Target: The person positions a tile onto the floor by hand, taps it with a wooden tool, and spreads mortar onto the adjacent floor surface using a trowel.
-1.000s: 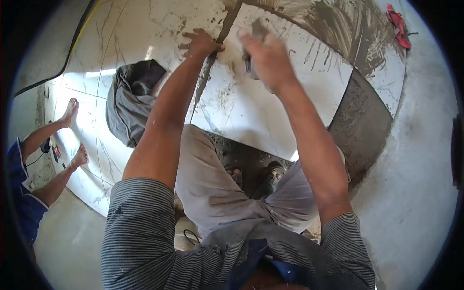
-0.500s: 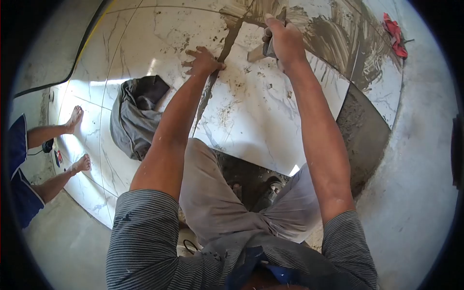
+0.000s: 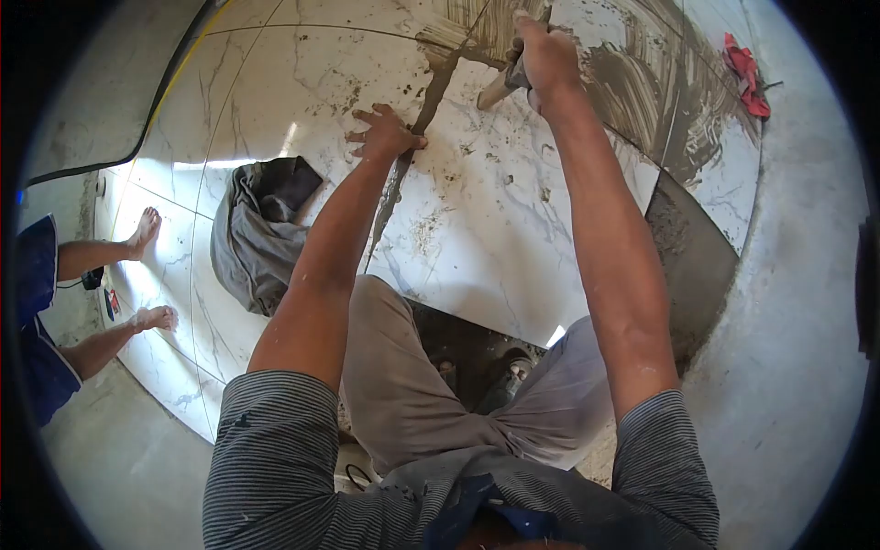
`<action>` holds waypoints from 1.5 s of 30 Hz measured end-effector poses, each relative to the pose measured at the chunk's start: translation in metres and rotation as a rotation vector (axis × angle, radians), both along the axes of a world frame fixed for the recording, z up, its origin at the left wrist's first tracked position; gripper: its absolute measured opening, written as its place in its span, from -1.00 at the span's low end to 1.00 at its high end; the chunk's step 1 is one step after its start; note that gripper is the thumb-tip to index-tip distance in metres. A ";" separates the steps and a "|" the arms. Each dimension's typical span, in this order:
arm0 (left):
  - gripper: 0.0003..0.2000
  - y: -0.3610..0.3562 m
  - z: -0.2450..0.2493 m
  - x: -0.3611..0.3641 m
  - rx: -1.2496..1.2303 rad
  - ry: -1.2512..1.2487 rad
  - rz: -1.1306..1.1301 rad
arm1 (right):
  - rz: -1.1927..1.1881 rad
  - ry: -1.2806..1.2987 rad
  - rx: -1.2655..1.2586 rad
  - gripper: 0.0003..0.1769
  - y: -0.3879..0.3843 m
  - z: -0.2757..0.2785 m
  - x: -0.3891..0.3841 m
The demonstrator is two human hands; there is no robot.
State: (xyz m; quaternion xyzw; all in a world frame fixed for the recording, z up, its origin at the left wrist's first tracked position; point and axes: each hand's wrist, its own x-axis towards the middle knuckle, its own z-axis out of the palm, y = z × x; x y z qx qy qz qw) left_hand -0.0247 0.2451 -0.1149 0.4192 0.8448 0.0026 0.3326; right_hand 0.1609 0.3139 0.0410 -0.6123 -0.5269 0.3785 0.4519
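Observation:
My left hand [image 3: 385, 136] lies with fingers spread on a white, grey-veined tile, its thumb by a joint filled with grey-brown grout [image 3: 434, 96]. Farther forward and right, my right hand [image 3: 550, 62] is wrapped around the handle of a grout float [image 3: 496, 93]. The float is tilted, and its pale lower end is close to the marbled tile [image 3: 495, 192]; whether it touches cannot be made out. Smeared wet grout [image 3: 628, 78] covers the tiles around and beyond this hand. My fingers hide much of the float's handle.
A grey cloth [image 3: 261, 234] is bunched left of my left arm. Another person's bare feet [image 3: 151, 229] stand at the far left. A red cloth [image 3: 746, 73] lies at upper right. A black cable [image 3: 110, 165] runs along the left; a dark gap [image 3: 467, 335] opens between my knees.
My right hand has moved slightly forward with the float, which has turned and now shows more edge-on. My left hand stays on about the same spot.

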 end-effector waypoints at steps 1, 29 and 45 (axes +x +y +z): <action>0.13 0.000 0.001 0.001 0.001 0.002 0.000 | 0.000 0.002 0.001 -0.52 0.000 0.005 0.002; 0.18 -0.001 0.008 -0.001 -0.020 -0.023 0.038 | 0.258 -0.033 -0.149 -0.67 -0.041 -0.005 0.031; -0.47 -0.224 -0.015 -0.075 0.382 -0.082 0.081 | 0.175 -0.016 -0.140 -0.63 -0.076 -0.027 0.095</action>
